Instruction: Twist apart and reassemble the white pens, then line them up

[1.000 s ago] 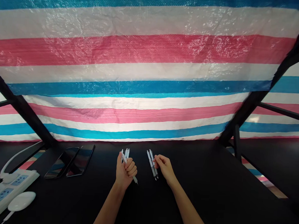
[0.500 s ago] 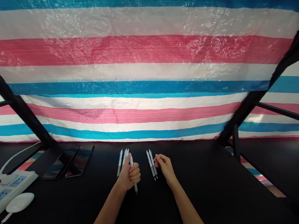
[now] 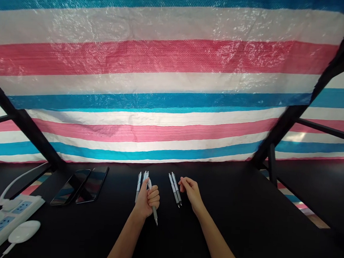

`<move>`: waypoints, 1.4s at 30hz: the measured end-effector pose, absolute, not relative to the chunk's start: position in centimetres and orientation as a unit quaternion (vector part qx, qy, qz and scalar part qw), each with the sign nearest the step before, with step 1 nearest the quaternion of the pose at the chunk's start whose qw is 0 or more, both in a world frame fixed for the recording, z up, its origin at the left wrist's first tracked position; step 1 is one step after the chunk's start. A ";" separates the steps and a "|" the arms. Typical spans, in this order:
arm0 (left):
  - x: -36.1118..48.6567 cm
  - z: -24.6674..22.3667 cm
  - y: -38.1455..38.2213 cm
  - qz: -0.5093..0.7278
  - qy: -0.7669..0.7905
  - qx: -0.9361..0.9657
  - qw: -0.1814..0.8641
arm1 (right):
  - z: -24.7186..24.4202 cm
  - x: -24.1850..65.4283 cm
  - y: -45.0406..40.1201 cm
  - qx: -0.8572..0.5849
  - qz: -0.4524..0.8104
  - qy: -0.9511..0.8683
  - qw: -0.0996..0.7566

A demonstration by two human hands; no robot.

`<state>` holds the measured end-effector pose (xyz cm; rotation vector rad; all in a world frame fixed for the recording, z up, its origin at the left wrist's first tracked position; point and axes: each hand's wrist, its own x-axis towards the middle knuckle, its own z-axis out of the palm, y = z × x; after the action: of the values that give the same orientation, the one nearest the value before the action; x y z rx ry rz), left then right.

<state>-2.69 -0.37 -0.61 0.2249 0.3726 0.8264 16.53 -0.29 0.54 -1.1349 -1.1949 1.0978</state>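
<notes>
My left hand (image 3: 148, 200) is wrapped round a white and grey click pen (image 3: 154, 214), with the thumb up at its top end and the tip pointing down toward me. Behind that hand, several similar white pens (image 3: 139, 181) lie on the black table, partly hidden by it. My right hand (image 3: 191, 192) rests just right of two more white and grey pens (image 3: 173, 188) lying side by side. Its fingers are curled closed, and nothing shows in them.
Two dark phones (image 3: 93, 184) lie on the table (image 3: 178, 239) at the left. Nearer stand a white power strip (image 3: 5, 221) and a round white charger (image 3: 24, 232) with cables. A striped tarp (image 3: 152, 80) hangs behind, between black metal bars (image 3: 291, 113).
My left hand has shifted slightly left with the pen, and a thin point now shows more clearly at the pen's lower end. My right hand has barely moved.
</notes>
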 end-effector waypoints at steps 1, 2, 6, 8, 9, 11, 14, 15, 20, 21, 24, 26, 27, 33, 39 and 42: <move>-2.7 -0.7 -0.3 0.397 0.177 0.104 0.894 | 0.6 16.5 -0.3 -0.478 0.467 -0.502 0.549; -2.7 -0.8 -0.3 0.395 0.174 0.102 0.896 | 0.6 16.5 -0.3 -0.477 0.470 -0.500 0.550; -2.6 -0.9 -0.3 0.387 0.160 0.096 0.903 | 0.6 16.6 -0.3 -0.473 0.479 -0.492 0.552; -2.6 -0.8 -0.4 0.384 0.161 0.091 0.905 | 0.6 16.6 -0.3 -0.473 0.479 -0.492 0.552; -2.6 -0.8 -0.4 0.382 0.162 0.087 0.906 | 0.6 16.6 -0.3 -0.474 0.478 -0.494 0.551; -2.5 -0.7 -0.4 0.379 0.161 0.077 0.908 | 0.5 16.6 -0.3 -0.472 0.478 -0.495 0.551; -2.5 -0.6 -0.4 0.375 0.157 0.064 0.911 | 0.5 16.6 -0.3 -0.469 0.480 -0.493 0.554; -2.5 -0.6 -0.4 0.373 0.156 0.060 0.913 | 0.5 16.6 -0.3 -0.469 0.479 -0.493 0.554; -2.5 -0.4 -0.5 0.361 0.147 0.046 0.920 | 0.5 16.7 -0.4 -0.477 0.471 -0.499 0.550; -2.5 -0.4 -0.5 0.358 0.146 0.045 0.921 | 0.5 16.6 -0.4 -0.479 0.469 -0.498 0.549; -2.5 -0.4 -0.5 0.350 0.145 0.051 0.924 | 0.5 16.6 -0.3 -0.480 0.471 -0.493 0.552; -2.5 -0.4 -0.5 0.350 0.149 0.057 0.923 | 0.5 16.6 -0.3 -0.479 0.475 -0.490 0.553; -2.5 -0.4 -0.5 0.350 0.153 0.062 0.922 | 0.5 16.5 -0.3 -0.479 0.477 -0.489 0.552; -2.3 0.1 -0.4 0.400 0.226 0.160 0.874 | 0.3 16.6 -0.1 -0.484 0.469 -0.493 0.551; -1.5 0.6 -0.5 0.541 0.404 0.320 0.665 | 0.1 16.6 -0.1 -0.480 0.466 -0.501 0.549; -1.3 0.3 -0.7 0.568 0.479 0.417 0.523 | 0.1 16.6 -0.1 -0.477 0.475 -0.493 0.551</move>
<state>-1.26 -0.71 0.26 0.9990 1.1477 1.3587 16.60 -0.14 0.10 -1.1285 -1.1664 1.1237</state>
